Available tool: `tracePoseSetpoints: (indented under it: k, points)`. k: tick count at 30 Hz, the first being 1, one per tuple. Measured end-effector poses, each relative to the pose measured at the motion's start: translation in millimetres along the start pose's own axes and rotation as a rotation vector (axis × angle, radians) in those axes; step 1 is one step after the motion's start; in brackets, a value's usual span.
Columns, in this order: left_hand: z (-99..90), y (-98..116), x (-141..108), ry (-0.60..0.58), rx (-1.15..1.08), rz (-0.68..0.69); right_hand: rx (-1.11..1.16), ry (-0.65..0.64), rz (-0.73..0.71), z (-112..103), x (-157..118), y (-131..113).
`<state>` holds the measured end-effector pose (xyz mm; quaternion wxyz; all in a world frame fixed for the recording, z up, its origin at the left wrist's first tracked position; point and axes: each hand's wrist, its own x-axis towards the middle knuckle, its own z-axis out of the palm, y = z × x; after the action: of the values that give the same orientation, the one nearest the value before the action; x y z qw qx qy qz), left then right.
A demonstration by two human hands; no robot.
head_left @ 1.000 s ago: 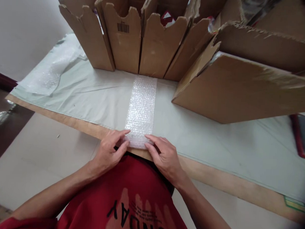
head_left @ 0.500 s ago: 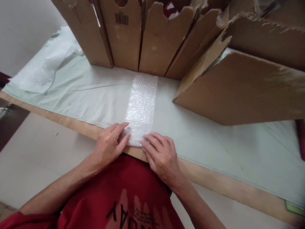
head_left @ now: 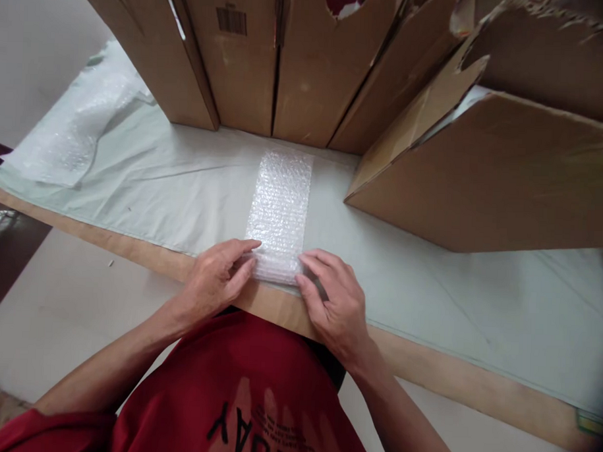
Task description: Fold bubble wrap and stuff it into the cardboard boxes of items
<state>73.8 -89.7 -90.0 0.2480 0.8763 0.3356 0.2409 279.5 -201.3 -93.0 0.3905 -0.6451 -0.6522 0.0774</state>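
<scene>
A strip of clear bubble wrap (head_left: 282, 199) lies lengthwise on the pale cloth, its near end folded over into a flat band close to the table's front edge. My left hand (head_left: 223, 269) grips the left end of that fold between thumb and fingers. At the fold's right end, my right hand (head_left: 331, 296) pinches it with thumb and fingertips. Whatever may be inside the fold cannot be made out.
Several cardboard boxes (head_left: 242, 79) stand along the back. A larger cardboard box (head_left: 486, 180) sits at the right, angled toward me. More bubble wrap (head_left: 72, 132) lies at the left. Brown board (head_left: 156, 257) shows along the front edge.
The near end of the bubble wrap is now folded into a flatter, straighter band. My right hand has shifted right, to the band's right end. The view has moved slightly closer to the boxes.
</scene>
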Motion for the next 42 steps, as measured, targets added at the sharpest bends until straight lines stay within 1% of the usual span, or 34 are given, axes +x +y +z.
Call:
tracePoseSetpoints:
  k: [2,5,8,10,11,13,15,17,18,20,22,23,26,28,30,32,34,35,36,38,40,42]
  points:
    - [2.3,-2.0,7.0,0.01,0.026,-0.003,-0.087,-0.005,-0.075,-0.7,-3.0,0.5]
    - [6.3,-4.1,11.8,0.032,0.096,0.003,-0.158,-0.118,-0.177,2.1,-3.3,2.1]
    - [6.2,-3.7,11.0,0.086,0.143,0.023,-0.198,-0.173,-0.234,6.9,4.5,5.9]
    - [1.6,-1.6,7.9,0.091,0.124,0.073,-0.191,-0.183,-0.238,6.7,10.9,7.3]
    - [-1.9,-0.2,5.7,0.069,0.099,0.103,-0.172,-0.185,-0.235,5.1,13.5,7.1]
    - [-8.8,2.6,1.0,-0.01,0.039,0.155,-0.101,-0.189,-0.213,-0.2,16.4,5.2]
    - [-13.0,4.0,-2.8,-0.074,-0.023,0.171,-0.013,-0.219,-0.152,-6.2,16.5,2.5]
    - [-12.2,3.4,-3.4,-0.091,-0.072,0.144,0.041,-0.25,-0.079,-9.9,15.1,1.0]
    - [-10.0,2.3,-2.2,-0.084,-0.079,0.118,0.036,-0.244,-0.053,-10.6,14.3,0.9]
    - [-3.0,-0.7,3.1,-0.056,-0.042,0.065,-0.04,-0.172,-0.033,-10.2,12.4,1.7]
    - [4.6,-4.0,10.6,-0.022,0.032,0.037,-0.152,-0.091,-0.052,-8.4,10.6,3.0]
    - [7.6,-5.5,14.2,0.0,0.064,0.039,-0.197,-0.083,-0.075,-7.4,9.7,3.5]
    - [10.1,-7.4,19.6,0.059,0.103,0.087,-0.256,-0.166,-0.166,-4.9,8.7,4.2]
    - [6.1,-5.9,17.0,0.058,0.083,0.134,-0.239,-0.198,-0.197,-4.2,9.7,4.4]
    - [-0.3,-3.0,10.9,0.01,0.027,0.174,-0.154,-0.188,-0.182,-4.7,11.5,4.5]
    - [-6.1,-0.3,4.6,-0.044,-0.043,0.191,-0.028,-0.206,-0.128,-6.1,13.3,4.7]
    - [-8.6,0.5,1.7,-0.066,-0.093,0.167,0.044,-0.252,-0.072,-7.6,14.1,4.9]
    - [-8.2,0.0,2.2,-0.062,-0.1,0.141,0.032,-0.253,-0.054,-8.2,14.1,5.1]
    - [-6.8,-1.2,4.1,-0.051,-0.093,0.111,-0.008,-0.228,-0.045,-8.7,13.8,5.3]
    - [-1.5,-4.5,11.2,-0.011,-0.026,0.066,-0.122,-0.122,-0.05,-9.1,12.7,5.5]
    - [4.8,-7.8,19.9,0.032,0.059,0.05,-0.209,-0.041,-0.083,-8.4,11.6,5.5]
    - [9.2,-9.6,26.4,0.065,0.106,0.053,-0.261,-0.071,-0.136,-6.3,11.7,5.6]
